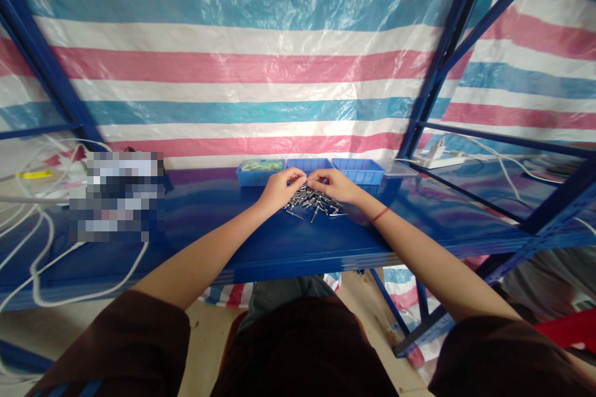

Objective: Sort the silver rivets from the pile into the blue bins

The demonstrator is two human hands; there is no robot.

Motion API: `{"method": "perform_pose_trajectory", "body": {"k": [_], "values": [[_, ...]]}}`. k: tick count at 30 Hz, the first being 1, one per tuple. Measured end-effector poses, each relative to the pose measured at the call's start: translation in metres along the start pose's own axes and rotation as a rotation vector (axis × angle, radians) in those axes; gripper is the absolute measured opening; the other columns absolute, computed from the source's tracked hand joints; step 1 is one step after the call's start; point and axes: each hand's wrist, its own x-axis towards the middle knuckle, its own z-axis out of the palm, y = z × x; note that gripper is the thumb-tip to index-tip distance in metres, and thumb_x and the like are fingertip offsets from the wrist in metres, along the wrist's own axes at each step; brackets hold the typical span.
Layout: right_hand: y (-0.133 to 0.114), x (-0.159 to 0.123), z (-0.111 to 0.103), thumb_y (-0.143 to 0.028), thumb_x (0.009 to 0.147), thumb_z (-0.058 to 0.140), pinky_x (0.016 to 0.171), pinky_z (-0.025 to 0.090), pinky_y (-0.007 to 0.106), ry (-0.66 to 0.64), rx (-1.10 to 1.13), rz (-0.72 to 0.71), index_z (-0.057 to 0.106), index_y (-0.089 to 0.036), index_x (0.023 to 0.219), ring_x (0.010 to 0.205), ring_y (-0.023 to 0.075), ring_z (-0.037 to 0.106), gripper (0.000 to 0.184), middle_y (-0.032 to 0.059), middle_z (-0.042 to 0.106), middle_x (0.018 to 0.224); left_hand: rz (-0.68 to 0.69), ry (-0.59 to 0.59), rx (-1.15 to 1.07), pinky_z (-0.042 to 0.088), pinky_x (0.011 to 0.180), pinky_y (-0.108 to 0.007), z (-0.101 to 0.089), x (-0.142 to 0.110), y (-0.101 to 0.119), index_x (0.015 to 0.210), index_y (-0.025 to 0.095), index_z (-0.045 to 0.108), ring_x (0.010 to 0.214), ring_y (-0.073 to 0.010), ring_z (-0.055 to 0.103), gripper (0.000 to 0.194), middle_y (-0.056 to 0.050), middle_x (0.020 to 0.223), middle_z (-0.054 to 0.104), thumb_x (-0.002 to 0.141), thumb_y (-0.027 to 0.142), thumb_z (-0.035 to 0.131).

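Observation:
A loose pile of small silvery metal pins with thicker ends, which look like blind rivets (317,200), lies on the blue metal shelf (288,245). Just over its far side, my left hand (285,187) and my right hand (336,185) come almost together at the fingertips. Both are closed in a pinch. Whatever sits between the fingers is too small to make out. Behind the hands stand three blue plastic bins: the left bin (251,178) holds green and clear plastic packets, the middle bin (307,165) is partly hidden by my hands, and the right bin (363,172) shows its inner wall.
On the left, white cables (44,260) loop over the shelf beside a blurred-out object (118,195). A white power strip (440,158) lies at the back right. Blue rack posts (435,68) frame the striped sheet (256,65) behind.

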Motion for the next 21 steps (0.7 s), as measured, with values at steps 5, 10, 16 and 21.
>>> {"method": "perform_pose_trajectory", "body": {"k": [5, 10, 16, 21], "values": [[-0.006, 0.000, 0.000, -0.038, 0.078, 0.058, 0.060, 0.041, 0.026, 0.181, -0.076, -0.006, 0.064, -0.016, 0.078, 0.064, 0.0129, 0.052, 0.023, 0.0039, 0.064, 0.074, 0.042, 0.034, 0.073, 0.047, 0.080, -0.027, -0.003, 0.002, -0.001, 0.090, 0.021, 0.064, 0.084, -0.0145, 0.063, 0.017, 0.000, 0.089, 0.069, 0.084, 0.030, 0.051], [-0.012, 0.000, -0.001, -0.037, 0.080, 0.058, 0.058, 0.040, 0.026, 0.290, -0.089, -0.059, 0.063, -0.017, 0.082, 0.063, 0.0123, 0.051, 0.021, 0.0031, 0.060, 0.071, 0.071, 0.036, 0.101, 0.046, 0.079, -0.027, -0.004, 0.003, -0.002, 0.090, 0.020, 0.064, 0.082, -0.0144, 0.061, 0.016, 0.000, 0.085, 0.067, 0.084, 0.030, 0.052], [-0.017, -0.001, -0.002, -0.041, 0.083, 0.052, 0.058, 0.039, 0.026, 0.242, -0.145, -0.073, 0.063, -0.016, 0.078, 0.061, 0.0123, 0.051, 0.027, 0.0030, 0.061, 0.070, 0.102, -0.015, 0.169, 0.046, 0.083, -0.029, -0.001, 0.004, -0.006, 0.088, 0.019, 0.065, 0.088, -0.0162, 0.058, 0.021, -0.003, 0.088, 0.065, 0.087, 0.032, 0.048], [-0.005, -0.001, -0.024, -0.040, 0.085, 0.047, 0.062, 0.040, 0.028, 0.484, -0.312, 0.028, 0.064, -0.017, 0.079, 0.064, 0.0152, 0.053, 0.029, 0.0054, 0.065, 0.075, 0.036, -0.108, 0.229, 0.045, 0.090, -0.035, 0.001, -0.001, -0.011, 0.119, 0.019, 0.055, 0.100, -0.0205, 0.057, 0.044, -0.008, 0.106, 0.061, 0.083, 0.043, 0.052]]}}
